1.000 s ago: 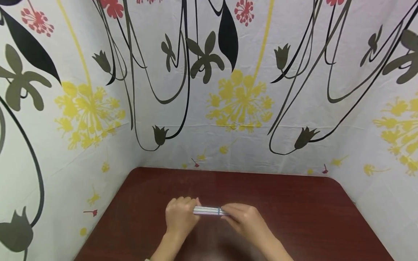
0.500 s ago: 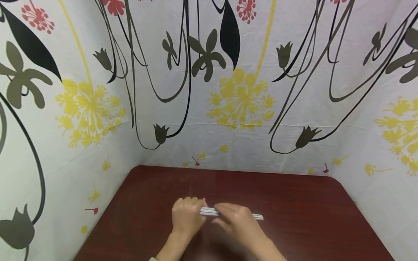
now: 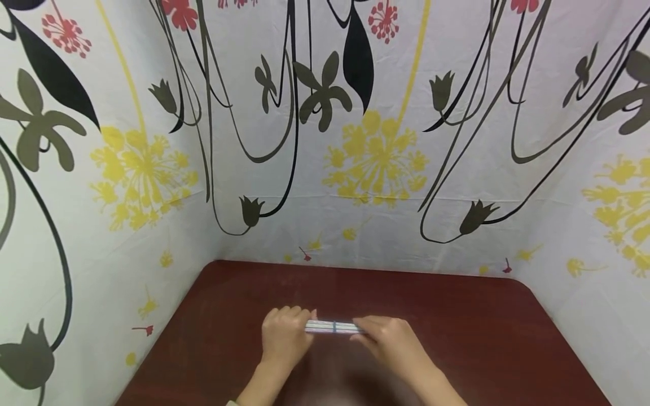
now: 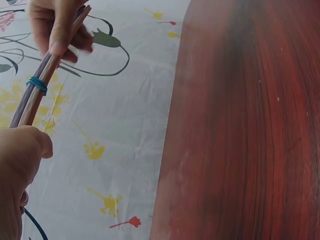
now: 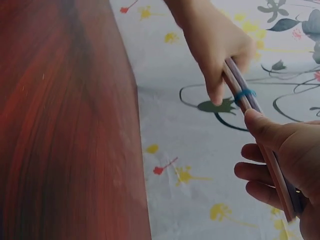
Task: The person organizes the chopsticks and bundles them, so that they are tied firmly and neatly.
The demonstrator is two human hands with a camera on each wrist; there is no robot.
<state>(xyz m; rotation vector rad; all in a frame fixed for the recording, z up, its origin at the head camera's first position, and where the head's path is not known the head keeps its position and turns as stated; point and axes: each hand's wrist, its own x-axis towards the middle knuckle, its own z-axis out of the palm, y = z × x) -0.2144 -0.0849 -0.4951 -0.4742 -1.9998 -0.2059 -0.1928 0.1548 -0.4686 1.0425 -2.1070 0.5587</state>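
Observation:
A bundle of slim straight sticks [image 3: 325,327], bound by a blue rubber band [image 3: 334,327], is held level above the table between both hands. Fist-like, my left hand [image 3: 285,337] grips the left end, which it hides. My right hand [image 3: 398,344] holds the right part between thumb and fingers. In the left wrist view the sticks [image 4: 34,104] look brown and purplish, and the band [image 4: 37,85] wraps them between the hands. From the right wrist, my right thumb [image 5: 262,127] lies along the sticks just beside the band [image 5: 245,95]; the sticks' far tips show below the palm.
Beneath the hands lies a dark red-brown wood-grain table [image 3: 431,304] with rounded far corners. White cloth [image 3: 376,237] printed with flowers hangs behind it and along both sides.
My right hand slid left over the band, then back right. The band now sits closer to my left hand than a second ago. My left hand has barely moved and keeps its grip.

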